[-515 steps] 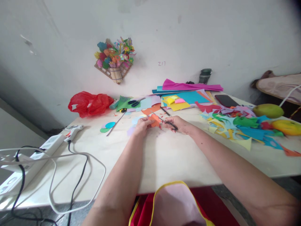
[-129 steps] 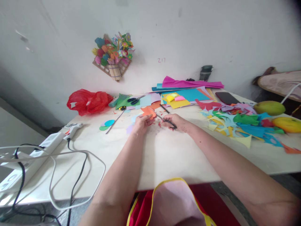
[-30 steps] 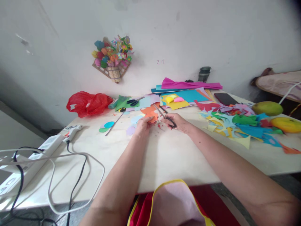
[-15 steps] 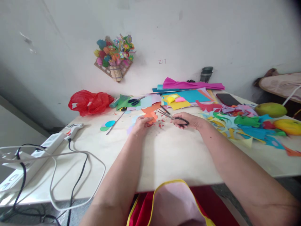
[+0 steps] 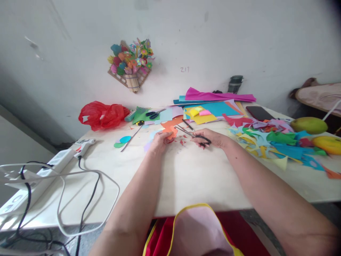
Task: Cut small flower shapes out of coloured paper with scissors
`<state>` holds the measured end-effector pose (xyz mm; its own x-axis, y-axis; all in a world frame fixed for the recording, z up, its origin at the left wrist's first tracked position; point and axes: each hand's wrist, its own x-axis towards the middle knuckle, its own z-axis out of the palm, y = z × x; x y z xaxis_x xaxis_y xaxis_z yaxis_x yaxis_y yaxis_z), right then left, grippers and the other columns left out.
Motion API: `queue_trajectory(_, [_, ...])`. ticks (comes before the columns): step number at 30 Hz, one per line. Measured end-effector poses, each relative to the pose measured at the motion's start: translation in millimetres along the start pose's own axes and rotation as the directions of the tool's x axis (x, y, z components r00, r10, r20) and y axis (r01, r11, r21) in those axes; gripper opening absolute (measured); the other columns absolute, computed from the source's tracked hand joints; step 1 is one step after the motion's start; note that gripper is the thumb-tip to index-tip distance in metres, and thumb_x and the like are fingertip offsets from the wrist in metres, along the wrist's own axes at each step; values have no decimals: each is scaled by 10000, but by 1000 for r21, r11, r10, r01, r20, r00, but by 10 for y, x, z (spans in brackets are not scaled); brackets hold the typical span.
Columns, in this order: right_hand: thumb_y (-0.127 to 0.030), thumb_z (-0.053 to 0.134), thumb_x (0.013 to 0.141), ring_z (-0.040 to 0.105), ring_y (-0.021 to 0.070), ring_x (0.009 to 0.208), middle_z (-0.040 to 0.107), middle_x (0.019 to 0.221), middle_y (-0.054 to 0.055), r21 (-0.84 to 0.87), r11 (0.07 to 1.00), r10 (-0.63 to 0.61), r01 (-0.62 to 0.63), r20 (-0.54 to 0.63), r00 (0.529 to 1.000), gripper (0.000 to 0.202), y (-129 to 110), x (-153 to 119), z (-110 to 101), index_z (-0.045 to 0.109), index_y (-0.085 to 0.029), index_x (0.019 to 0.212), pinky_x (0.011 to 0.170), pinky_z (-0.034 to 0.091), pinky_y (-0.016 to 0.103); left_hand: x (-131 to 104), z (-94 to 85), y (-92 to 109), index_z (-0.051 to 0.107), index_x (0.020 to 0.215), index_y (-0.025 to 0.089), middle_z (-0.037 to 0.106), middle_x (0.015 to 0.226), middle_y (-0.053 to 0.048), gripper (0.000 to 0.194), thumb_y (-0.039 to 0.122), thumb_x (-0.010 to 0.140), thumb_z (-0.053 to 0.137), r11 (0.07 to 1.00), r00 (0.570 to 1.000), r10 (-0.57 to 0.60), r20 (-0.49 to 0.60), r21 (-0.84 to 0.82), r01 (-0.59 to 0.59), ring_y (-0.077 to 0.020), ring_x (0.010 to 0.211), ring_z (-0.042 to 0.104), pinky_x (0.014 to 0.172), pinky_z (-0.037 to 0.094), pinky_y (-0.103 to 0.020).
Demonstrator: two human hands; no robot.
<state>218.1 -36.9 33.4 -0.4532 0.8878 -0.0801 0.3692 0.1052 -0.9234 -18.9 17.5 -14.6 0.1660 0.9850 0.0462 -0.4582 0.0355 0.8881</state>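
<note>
Pointing left and away, slantwise: scissors (image 5: 193, 135).

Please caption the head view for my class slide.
Left hand holds orange paper cutout, right hand black-handled scissors, at a pale table.

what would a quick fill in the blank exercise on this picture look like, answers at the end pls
1. The paper piece in the left hand is coloured ____.
2. The right hand holds a pair of ____ by its black handles.
3. The crumpled plastic bag on the table is coloured ____.
4. The bunch of colourful flowers hangs on the ____.

Missing words: orange; scissors; red; wall.
</note>
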Motion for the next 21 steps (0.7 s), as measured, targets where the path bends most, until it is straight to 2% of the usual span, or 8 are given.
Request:
queue_trajectory(8, [-361,792,752,539,87,409,609,549,-12,33,999,40,-36,-141,989,284,84,117,41,659,-123,830,357,281,186,-22,10,9,721,795,85,740,855,-119,264,154,560,818,1000,1000,-5,2,-3,5,-190,770,690,731,544,-296])
queue_trajectory(14, [-308,855,691,504,73,406,584,516,-25,130,991,54,-22,-253,966,290,13,112,90,670,-114,802,404,403,190,-19,-10,1,713,784,90,729,820,-105,272,182,570,855,1000,999,-3,33,15,2,-177,736,680,716,537,-291])
queue_trajectory(18, [-293,846,684,477,64,405,558,501,-39,133,991,56,-21,-264,963,272,-32,101,118,650,-119,757,405,400,191,-11,-16,-14,710,752,98,719,779,-89,255,189,569,863,1000,999,0,32,13,0,-174,719,679,686,537,-281])
queue_trajectory(21, [-333,807,722,479,66,394,563,505,-32,57,998,45,-34,-199,979,269,-31,82,101,640,-125,762,389,350,189,-14,-16,-13,713,745,97,718,773,-91,254,182,563,868,1000,1000,-9,28,15,8,-180,724,683,684,540,-284])
